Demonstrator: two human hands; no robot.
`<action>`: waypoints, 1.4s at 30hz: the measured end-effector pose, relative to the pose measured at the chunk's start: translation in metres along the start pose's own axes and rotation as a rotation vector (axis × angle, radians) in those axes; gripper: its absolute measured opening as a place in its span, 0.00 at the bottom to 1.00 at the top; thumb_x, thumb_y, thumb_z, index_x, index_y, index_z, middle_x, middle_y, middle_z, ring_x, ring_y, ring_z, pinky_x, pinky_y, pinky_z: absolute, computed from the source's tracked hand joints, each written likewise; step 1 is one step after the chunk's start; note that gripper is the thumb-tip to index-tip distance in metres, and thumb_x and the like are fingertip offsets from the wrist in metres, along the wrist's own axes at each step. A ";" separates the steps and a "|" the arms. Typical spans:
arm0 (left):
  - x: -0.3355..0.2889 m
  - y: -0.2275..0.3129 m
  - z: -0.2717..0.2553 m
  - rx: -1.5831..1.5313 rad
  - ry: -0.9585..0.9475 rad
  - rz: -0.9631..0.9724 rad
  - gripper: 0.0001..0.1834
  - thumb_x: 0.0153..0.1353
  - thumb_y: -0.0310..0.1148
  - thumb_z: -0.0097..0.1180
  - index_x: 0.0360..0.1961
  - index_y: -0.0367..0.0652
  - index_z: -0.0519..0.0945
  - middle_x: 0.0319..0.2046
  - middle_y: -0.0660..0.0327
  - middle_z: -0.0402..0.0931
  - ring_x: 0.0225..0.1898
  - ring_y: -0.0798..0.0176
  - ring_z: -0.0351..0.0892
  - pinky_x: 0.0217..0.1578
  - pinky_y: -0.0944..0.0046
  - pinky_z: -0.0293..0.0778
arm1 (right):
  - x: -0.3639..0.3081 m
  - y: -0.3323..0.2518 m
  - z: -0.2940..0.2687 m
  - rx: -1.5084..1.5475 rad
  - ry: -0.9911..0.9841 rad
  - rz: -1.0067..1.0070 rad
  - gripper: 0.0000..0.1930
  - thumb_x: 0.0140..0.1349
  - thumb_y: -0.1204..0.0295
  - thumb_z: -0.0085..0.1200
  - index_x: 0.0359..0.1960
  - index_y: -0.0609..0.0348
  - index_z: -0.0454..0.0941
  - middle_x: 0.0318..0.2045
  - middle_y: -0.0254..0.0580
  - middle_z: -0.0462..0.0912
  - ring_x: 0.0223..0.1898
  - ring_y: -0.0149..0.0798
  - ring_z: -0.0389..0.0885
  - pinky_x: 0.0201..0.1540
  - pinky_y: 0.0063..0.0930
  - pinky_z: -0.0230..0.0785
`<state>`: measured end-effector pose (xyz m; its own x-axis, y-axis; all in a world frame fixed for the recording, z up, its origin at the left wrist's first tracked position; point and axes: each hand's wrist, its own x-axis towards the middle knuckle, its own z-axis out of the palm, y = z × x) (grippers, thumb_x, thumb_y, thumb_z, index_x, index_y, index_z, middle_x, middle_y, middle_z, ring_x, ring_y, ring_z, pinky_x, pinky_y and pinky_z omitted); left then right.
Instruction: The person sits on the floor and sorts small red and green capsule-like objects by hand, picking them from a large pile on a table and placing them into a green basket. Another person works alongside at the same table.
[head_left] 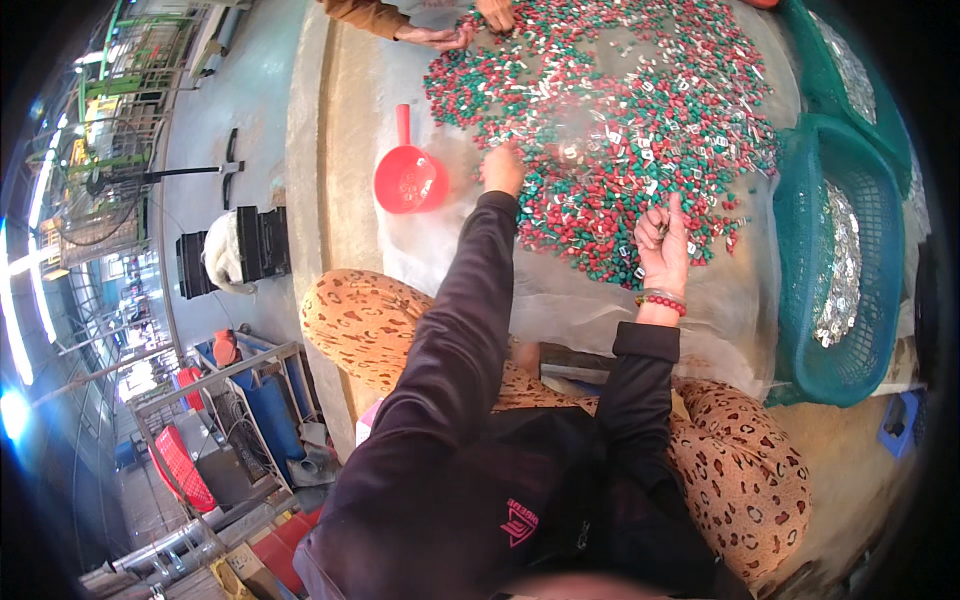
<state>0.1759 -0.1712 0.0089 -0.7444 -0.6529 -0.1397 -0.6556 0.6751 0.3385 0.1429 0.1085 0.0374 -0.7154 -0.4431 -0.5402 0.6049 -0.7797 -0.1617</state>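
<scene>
A wide pile of small red, green and white pieces [590, 215], with clear and shiny bits among them, is spread over a pale sheet. My left hand [503, 170] is at the pile's left edge, fingers drawn together; what they hold, if anything, is hidden. At the near right of the pile is my right hand [664, 245], its fingers curled in toward the palm. Small pieces seem to be in that grip, too small to name. To the left of my left hand, a red plastic dipper [411, 181] with a few clear bits inside rests on the sheet.
A teal plastic basket [868, 345] with shiny clear pieces [840, 265] stands at the right, another green basket [815, 75] behind it. Across the pile a co-worker's hands [440, 37] reach in. On the left floor are a fan [105, 182] and black crates [262, 243].
</scene>
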 end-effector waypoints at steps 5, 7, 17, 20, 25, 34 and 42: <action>-0.024 -0.040 0.056 -0.098 0.128 0.161 0.23 0.37 0.29 0.69 0.40 0.45 0.81 0.33 0.53 0.80 0.38 0.53 0.79 0.40 0.58 0.74 | -0.001 -0.009 0.009 -0.142 -0.004 -0.122 0.10 0.62 0.67 0.52 0.31 0.63 0.73 0.28 0.42 0.77 0.20 0.27 0.67 0.18 0.15 0.59; -0.035 -0.030 0.061 -0.197 -0.001 0.115 0.20 0.39 0.29 0.69 0.39 0.43 0.81 0.34 0.54 0.80 0.38 0.57 0.79 0.39 0.60 0.75 | -0.001 -0.009 0.010 -0.146 0.040 -0.168 0.09 0.61 0.69 0.53 0.33 0.64 0.74 0.30 0.46 0.79 0.24 0.28 0.74 0.21 0.15 0.64; -0.070 0.060 0.009 -1.378 -0.851 -0.124 0.13 0.64 0.30 0.45 0.45 0.29 0.70 0.39 0.58 0.71 0.39 0.61 0.76 0.41 0.61 0.79 | -0.004 -0.008 0.017 -0.040 -0.134 -0.181 0.17 0.65 0.66 0.47 0.50 0.63 0.67 0.19 0.28 0.63 0.19 0.24 0.60 0.16 0.16 0.52; -0.061 0.064 -0.014 -0.756 -0.776 0.023 0.14 0.59 0.35 0.52 0.43 0.37 0.76 0.38 0.60 0.75 0.36 0.64 0.75 0.34 0.66 0.74 | -0.006 -0.011 0.021 -0.019 -0.128 -0.212 0.17 0.65 0.63 0.46 0.47 0.64 0.67 0.16 0.26 0.59 0.16 0.22 0.55 0.14 0.15 0.46; -0.050 0.060 -0.028 -0.385 -0.600 0.122 0.13 0.54 0.34 0.58 0.40 0.41 0.81 0.32 0.65 0.78 0.28 0.71 0.74 0.30 0.72 0.69 | -0.006 -0.012 0.014 0.069 0.016 -0.271 0.10 0.67 0.65 0.43 0.41 0.59 0.70 0.14 0.26 0.54 0.14 0.23 0.51 0.11 0.16 0.44; -0.070 0.057 -0.012 -1.538 -0.757 -0.166 0.05 0.59 0.28 0.53 0.36 0.41 0.73 0.30 0.64 0.74 0.30 0.69 0.76 0.31 0.70 0.73 | -0.002 -0.016 -0.006 0.162 0.112 -0.385 0.09 0.67 0.65 0.39 0.37 0.57 0.68 0.13 0.26 0.54 0.12 0.24 0.50 0.10 0.18 0.42; -0.069 0.066 0.020 -1.001 -0.774 -0.195 0.16 0.62 0.39 0.52 0.35 0.33 0.75 0.30 0.60 0.75 0.34 0.66 0.78 0.33 0.70 0.74 | -0.001 -0.013 -0.003 0.156 0.144 -0.373 0.10 0.67 0.65 0.39 0.36 0.58 0.67 0.13 0.27 0.55 0.13 0.24 0.51 0.11 0.19 0.44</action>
<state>0.1818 -0.0751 0.0222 -0.7474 -0.1141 -0.6545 -0.6321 -0.1811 0.7534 0.1371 0.1208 0.0375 -0.8126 -0.0601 -0.5797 0.2454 -0.9375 -0.2468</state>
